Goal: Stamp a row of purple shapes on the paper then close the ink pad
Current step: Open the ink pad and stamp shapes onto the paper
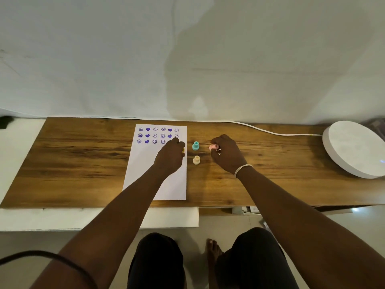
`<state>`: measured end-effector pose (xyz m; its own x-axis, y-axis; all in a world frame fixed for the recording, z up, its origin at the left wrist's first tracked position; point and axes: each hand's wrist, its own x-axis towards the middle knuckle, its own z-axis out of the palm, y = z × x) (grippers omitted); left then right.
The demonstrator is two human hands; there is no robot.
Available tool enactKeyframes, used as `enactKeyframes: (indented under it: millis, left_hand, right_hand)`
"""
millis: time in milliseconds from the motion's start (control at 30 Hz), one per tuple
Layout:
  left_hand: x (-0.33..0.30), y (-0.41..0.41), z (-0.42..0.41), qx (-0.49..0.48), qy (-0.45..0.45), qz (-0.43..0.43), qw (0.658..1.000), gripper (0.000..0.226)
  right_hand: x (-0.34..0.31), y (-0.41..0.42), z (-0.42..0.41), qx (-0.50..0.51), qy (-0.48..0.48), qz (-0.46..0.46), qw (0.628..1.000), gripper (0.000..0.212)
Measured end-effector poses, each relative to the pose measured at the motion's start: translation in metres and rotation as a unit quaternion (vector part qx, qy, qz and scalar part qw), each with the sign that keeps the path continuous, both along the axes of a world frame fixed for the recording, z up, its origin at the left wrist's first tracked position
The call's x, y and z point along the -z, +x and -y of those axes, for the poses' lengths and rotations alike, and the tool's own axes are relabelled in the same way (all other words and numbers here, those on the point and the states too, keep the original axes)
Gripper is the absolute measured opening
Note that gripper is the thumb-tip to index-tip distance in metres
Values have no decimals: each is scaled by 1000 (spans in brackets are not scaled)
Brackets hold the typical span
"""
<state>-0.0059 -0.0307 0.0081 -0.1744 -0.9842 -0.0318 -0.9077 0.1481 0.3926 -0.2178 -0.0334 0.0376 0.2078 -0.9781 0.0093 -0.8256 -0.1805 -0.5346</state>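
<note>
The left hand [171, 157] gripped a yellow stamp [183, 150], pressing it onto the paper [145, 170] to finish the third purple row. The right hand [226, 154] pinched a pink stamp [214, 146], likely readied; ink pad unseen.

No words, brand names or numbers can be read anywhere here. The only marks are the purple stamped signs on the white paper [155, 174]: three rows of smiling faces [155, 129] and filled hearts [148, 129], one after another. The right end of the third row is hidden under the left hand [169, 157].
</note>
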Motion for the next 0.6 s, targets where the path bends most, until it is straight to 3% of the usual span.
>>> enactKeyframes:
  millis: [133,267,434,600]
  left_hand:
    - [6,-4,2,-60,32,-169,983,30]
    - [9,-12,-10,-107,137,-312,934,26]
    - [16,-27,-36,-72,191,-335,920,26]
    - [22,-32,-40,-63,191,-286,937,23]
  right_hand:
    - [8,-3,-1,36,-3,42,998,28]
    - [16,-8,0,62,1,53,997,26]
    - [16,-17,-1,111,0,65,992,24]
    - [20,-21,-6,135,12,90,987,24]
